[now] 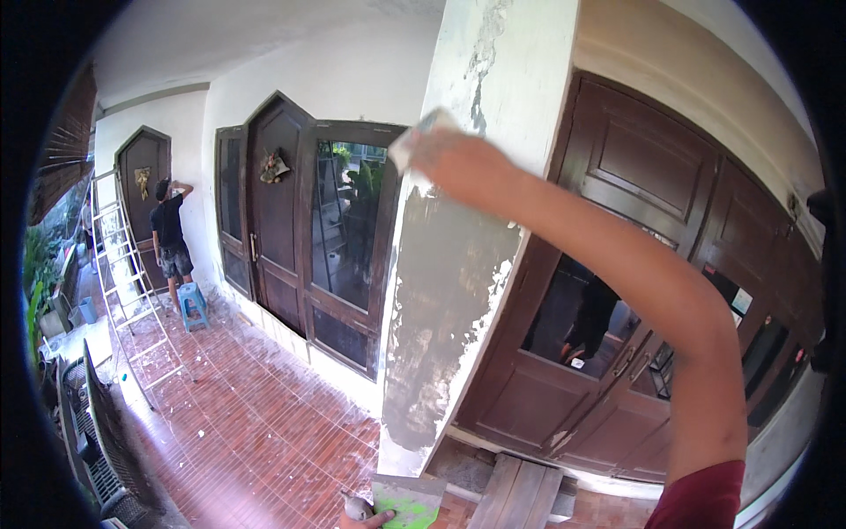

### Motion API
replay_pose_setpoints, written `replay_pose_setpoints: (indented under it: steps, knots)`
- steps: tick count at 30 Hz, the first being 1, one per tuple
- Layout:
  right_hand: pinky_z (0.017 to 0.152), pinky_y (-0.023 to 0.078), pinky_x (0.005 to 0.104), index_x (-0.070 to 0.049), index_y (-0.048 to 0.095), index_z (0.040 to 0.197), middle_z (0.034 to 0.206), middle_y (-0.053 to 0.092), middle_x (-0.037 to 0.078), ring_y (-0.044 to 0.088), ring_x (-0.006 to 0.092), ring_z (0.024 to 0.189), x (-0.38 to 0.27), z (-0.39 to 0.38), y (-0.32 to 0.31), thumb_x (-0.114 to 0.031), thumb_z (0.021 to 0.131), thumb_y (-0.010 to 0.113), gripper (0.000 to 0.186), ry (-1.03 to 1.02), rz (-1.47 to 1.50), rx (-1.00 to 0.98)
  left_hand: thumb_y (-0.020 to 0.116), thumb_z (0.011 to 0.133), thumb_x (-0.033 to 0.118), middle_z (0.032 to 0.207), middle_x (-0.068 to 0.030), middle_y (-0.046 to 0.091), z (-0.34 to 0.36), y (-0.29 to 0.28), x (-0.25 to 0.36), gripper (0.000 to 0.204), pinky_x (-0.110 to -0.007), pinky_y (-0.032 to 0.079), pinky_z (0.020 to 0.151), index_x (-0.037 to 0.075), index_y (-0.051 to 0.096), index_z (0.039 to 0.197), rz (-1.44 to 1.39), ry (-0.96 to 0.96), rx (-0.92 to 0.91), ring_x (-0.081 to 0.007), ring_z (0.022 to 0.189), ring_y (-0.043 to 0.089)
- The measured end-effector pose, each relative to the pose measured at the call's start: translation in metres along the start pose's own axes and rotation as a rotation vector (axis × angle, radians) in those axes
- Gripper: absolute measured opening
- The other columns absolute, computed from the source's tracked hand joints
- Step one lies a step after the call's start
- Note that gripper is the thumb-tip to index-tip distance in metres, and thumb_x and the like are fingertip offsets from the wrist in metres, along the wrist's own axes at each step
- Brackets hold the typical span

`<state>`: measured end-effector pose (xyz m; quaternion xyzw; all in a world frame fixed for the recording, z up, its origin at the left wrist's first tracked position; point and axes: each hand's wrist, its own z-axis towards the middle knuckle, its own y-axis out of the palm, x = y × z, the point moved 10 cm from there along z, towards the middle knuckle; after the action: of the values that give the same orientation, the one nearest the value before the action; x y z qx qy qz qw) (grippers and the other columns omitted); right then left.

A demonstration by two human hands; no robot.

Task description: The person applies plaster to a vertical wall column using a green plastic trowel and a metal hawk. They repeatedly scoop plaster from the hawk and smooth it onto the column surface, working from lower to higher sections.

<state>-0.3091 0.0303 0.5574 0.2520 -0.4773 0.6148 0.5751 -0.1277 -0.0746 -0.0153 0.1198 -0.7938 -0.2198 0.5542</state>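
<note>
Flanking the grey pillar (449, 291): brown doors (617, 291), ladder (132, 291), blue stool (194, 304).

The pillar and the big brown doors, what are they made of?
The pillar looks like plastered masonry: white paint flaked off over bare grey patches. The doors seem dark-stained wood with raised panels and glass panes. The right hand presses a flat pale tool against the pillar.

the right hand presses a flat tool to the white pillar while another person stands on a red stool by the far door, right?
Not quite: the head view shows the small plastic stool under the other person is blue, not red. The right hand does press a flat pale tool to the peeling white pillar.
</note>
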Motion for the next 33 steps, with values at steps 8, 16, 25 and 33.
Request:
replay_pose_setpoints:
  steps: [8,16,25,33]
  knots:
    - [0.078,0.058,0.0438,-0.006,0.067,0.106,0.103,0.067,0.014,0.068,0.0307,0.091,-0.007,0.011,-0.007,-0.008,0.090,0.053,0.022,-0.247,-0.097,-0.038,0.068,0.079,-0.007,0.102,-0.0088,0.066,0.004,0.001,0.002,0.036,-0.034,0.053,0.081,-0.004,0.061,0.114,0.033,0.073,-0.048,-0.0204,0.090,0.065]
    - [0.101,0.049,0.0399,-0.014,0.063,0.119,0.139,0.053,0.010,0.053,0.0271,0.125,0.042,0.012,0.011,0.009,0.086,0.048,0.044,-0.024,-0.005,-0.352,0.068,0.079,-0.007,0.099,-0.0079,0.066,-0.003,0.004,0.001,0.032,-0.032,0.053,0.077,-0.002,0.061,0.111,-0.013,0.033,-0.030,-0.0191,0.088,0.065]
    - [0.087,0.055,0.0425,-0.017,0.067,0.113,0.119,0.065,0.010,0.062,0.0295,0.110,0.032,-0.022,-0.021,-0.001,0.086,0.052,0.034,-0.092,0.066,-0.241,0.071,0.078,-0.004,0.097,-0.0073,0.065,-0.001,0.012,0.009,0.033,-0.032,0.053,0.074,-0.001,0.061,0.109,0.039,0.053,-0.041,-0.0189,0.085,0.064]
    - [0.110,0.040,0.0402,-0.015,0.065,0.118,0.126,0.062,0.011,0.058,0.0287,0.119,0.059,-0.077,-0.040,0.004,0.083,0.053,0.041,0.195,0.040,-0.255,0.071,0.078,-0.005,0.094,-0.0059,0.062,0.005,0.007,0.004,0.032,-0.032,0.053,0.074,0.000,0.058,0.107,0.026,0.029,-0.006,-0.0194,0.085,0.063]
